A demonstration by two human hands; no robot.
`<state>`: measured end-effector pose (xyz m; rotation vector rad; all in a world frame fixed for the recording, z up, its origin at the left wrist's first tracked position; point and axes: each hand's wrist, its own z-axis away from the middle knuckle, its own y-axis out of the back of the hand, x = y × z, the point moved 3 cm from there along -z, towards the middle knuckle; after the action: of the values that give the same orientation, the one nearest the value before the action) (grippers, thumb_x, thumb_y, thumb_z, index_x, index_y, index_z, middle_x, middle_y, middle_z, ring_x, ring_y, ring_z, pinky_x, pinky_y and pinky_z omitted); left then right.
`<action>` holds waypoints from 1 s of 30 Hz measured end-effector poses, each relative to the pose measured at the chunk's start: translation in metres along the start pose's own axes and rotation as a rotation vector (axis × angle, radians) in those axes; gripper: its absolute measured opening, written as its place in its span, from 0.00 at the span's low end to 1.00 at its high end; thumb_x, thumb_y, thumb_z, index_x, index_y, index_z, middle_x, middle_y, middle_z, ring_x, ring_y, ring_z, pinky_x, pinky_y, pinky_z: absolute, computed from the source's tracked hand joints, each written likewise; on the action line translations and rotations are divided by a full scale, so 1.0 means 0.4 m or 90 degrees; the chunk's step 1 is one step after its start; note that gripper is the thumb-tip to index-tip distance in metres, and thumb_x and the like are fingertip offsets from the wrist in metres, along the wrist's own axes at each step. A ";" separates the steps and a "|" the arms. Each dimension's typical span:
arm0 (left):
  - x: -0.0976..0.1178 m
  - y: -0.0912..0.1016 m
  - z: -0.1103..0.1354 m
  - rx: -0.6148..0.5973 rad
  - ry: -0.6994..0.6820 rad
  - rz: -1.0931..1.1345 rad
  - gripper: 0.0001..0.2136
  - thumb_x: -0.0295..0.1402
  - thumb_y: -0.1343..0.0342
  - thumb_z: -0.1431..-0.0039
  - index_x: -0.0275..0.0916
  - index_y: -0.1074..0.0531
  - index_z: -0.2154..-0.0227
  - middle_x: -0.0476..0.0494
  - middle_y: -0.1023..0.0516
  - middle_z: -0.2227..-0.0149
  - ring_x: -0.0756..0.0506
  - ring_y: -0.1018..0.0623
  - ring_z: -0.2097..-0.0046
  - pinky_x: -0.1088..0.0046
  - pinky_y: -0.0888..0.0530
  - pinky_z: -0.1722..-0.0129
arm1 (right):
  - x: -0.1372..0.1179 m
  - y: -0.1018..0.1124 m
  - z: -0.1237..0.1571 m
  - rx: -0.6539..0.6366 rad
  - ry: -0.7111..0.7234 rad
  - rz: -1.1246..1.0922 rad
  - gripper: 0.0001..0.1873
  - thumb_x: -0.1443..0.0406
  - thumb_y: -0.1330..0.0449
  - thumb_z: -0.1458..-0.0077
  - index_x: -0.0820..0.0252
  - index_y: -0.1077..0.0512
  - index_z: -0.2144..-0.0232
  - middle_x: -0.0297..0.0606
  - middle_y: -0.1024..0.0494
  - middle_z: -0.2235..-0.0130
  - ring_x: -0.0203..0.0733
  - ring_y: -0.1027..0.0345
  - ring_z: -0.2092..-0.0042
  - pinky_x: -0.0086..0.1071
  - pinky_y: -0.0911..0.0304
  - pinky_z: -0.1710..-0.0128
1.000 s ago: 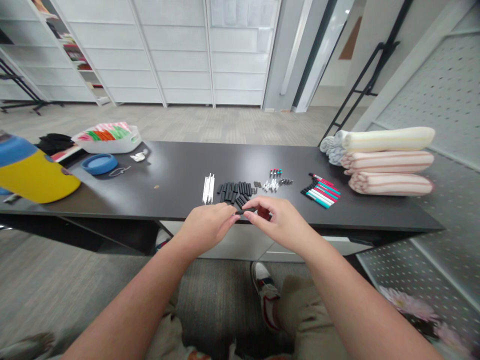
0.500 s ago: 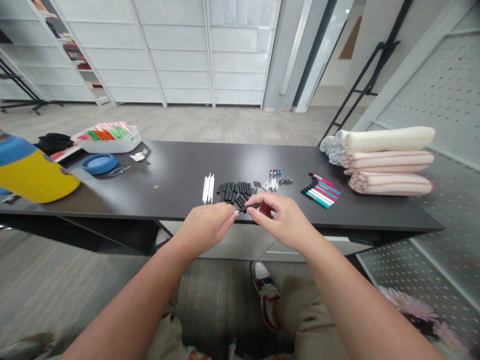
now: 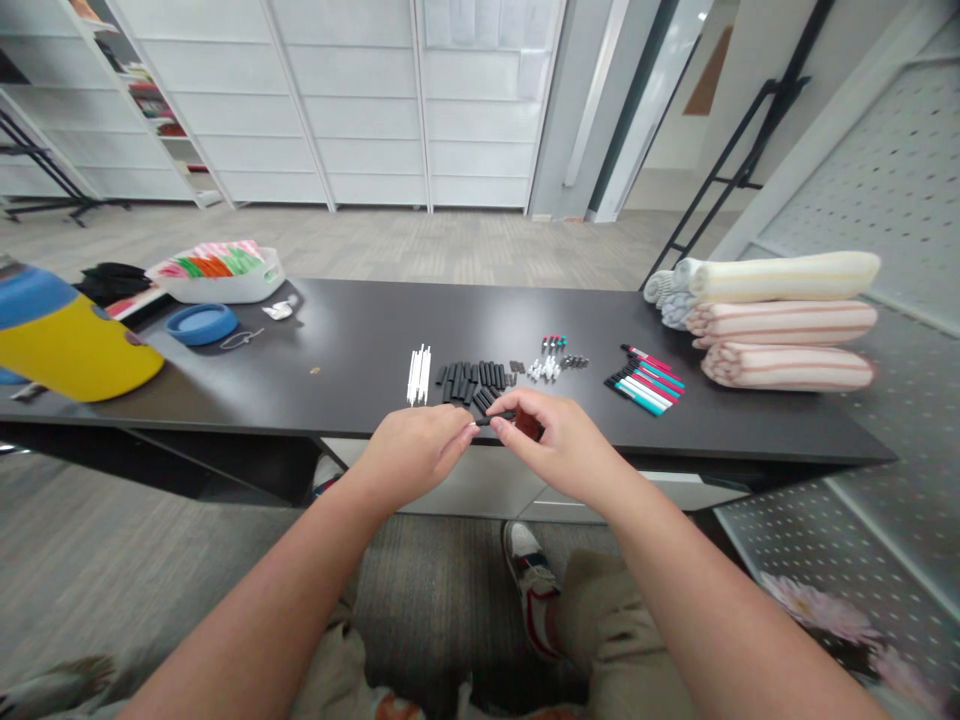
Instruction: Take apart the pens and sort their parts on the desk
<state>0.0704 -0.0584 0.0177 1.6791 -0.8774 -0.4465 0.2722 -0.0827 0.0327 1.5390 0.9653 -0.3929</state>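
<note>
Just above the table's front edge, my right hand [image 3: 551, 430] pinches a slim black pen barrel [image 3: 496, 417] between thumb and fingertips. My left hand [image 3: 420, 450] is closed at the barrel's left end, where a small white tip shows at the fingertips; the rest of what it grips is hidden. Right behind the hands lie several black tubes [image 3: 461, 380] in rows. Thin white sticks [image 3: 419, 375] lie side by side to their left. Small clear-and-white pieces [image 3: 544, 369] and small grey parts [image 3: 576, 362] are grouped behind my right hand.
Red, teal and white pens with black ends [image 3: 646, 382] lie to the right, before rolled towels [image 3: 787, 320]. Small coloured-end parts [image 3: 553, 343] sit farther back. On the left are a white basket [image 3: 240, 290], a blue round lid [image 3: 201, 325] and a yellow-and-blue container [image 3: 82, 345].
The black barrel in my fingers lies a little flatter and nearer my left fingertips, with less white showing between. Both hands stay in nearly the same place; the view has shifted slightly.
</note>
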 end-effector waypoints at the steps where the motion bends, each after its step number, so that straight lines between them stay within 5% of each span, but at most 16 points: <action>1: 0.000 0.000 0.000 0.000 0.000 0.000 0.13 0.37 0.54 0.24 0.40 0.26 0.60 0.45 0.19 0.63 0.43 0.19 0.61 0.68 0.30 0.64 | -0.001 -0.001 0.000 0.001 0.000 0.001 0.08 0.60 0.40 0.35 0.54 0.23 0.57 0.28 0.28 0.73 0.35 0.35 0.71 0.30 0.42 0.70; 30: 0.000 0.003 0.000 -0.009 0.006 0.000 0.14 0.38 0.55 0.23 0.40 0.26 0.59 0.45 0.19 0.62 0.44 0.19 0.61 0.69 0.30 0.63 | -0.001 0.012 -0.002 0.024 0.005 0.011 0.09 0.60 0.39 0.36 0.55 0.22 0.57 0.30 0.27 0.73 0.37 0.34 0.71 0.31 0.42 0.70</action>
<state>0.0700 -0.0585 0.0186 1.6670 -0.8659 -0.4434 0.2754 -0.0818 0.0365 1.5829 0.9548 -0.3961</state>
